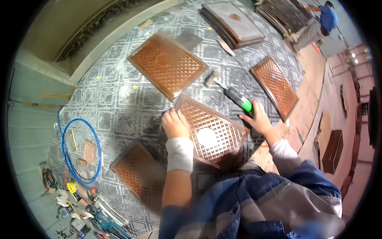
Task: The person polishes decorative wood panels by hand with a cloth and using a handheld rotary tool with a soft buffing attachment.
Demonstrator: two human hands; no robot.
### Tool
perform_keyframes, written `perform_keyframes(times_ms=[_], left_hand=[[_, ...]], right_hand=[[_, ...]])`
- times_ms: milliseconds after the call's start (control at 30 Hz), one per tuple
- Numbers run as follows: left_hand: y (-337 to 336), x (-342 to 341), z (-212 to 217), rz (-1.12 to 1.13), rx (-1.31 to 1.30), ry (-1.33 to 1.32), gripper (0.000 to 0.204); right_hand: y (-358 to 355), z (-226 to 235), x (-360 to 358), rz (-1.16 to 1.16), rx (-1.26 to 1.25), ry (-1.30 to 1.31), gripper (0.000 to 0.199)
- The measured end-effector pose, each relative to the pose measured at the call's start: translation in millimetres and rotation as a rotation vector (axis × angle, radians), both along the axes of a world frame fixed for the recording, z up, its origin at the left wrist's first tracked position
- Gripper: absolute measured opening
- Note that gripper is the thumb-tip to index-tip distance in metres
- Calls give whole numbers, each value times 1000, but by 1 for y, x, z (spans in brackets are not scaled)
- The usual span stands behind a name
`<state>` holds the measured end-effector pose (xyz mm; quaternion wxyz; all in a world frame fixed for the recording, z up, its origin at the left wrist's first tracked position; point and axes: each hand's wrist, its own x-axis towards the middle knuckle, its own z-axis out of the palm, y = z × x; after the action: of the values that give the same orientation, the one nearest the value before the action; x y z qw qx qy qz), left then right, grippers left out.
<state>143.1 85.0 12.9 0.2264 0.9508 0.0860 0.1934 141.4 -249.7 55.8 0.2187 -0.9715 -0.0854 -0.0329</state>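
Note:
A brown lattice panel [223, 126] with a pale round centre lies in front of me, glare on its surface. My left hand [176, 124] grips its left edge, fingers together over the rim. Off the panel's right side, my right hand [258, 117] is closed around the green end of a hammer [235, 96]. The hammer has a black grip, and its blurred head points away to the left. Beyond the held panel lies a larger brown panel [165, 63]. Another brown panel [275, 85] is at the right, and one more [137, 169] at the near left is partly shaded.
Stacked panels [234, 24] stand at the far side of the patterned table cover [107, 103], near a pale flat piece [225, 47]. A blue hose [96, 139] coils at the left, above cluttered tools [105, 219]. A person in blue [327, 20] works at the far right.

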Motion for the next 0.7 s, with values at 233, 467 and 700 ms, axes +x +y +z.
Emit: perform_keyframes(times_ms=[233, 467, 700], left_hand=[[-26, -107, 19, -145, 27, -70, 48], [-34, -307, 27, -96, -95, 99, 37], [-17, -378, 19, -26, 40, -64, 35]], right_hand=[[1, -7, 10, -99, -228, -53, 63], [-6, 7, 39, 125, -189, 199, 67], [-42, 11, 24, 14, 577, 670, 47]])
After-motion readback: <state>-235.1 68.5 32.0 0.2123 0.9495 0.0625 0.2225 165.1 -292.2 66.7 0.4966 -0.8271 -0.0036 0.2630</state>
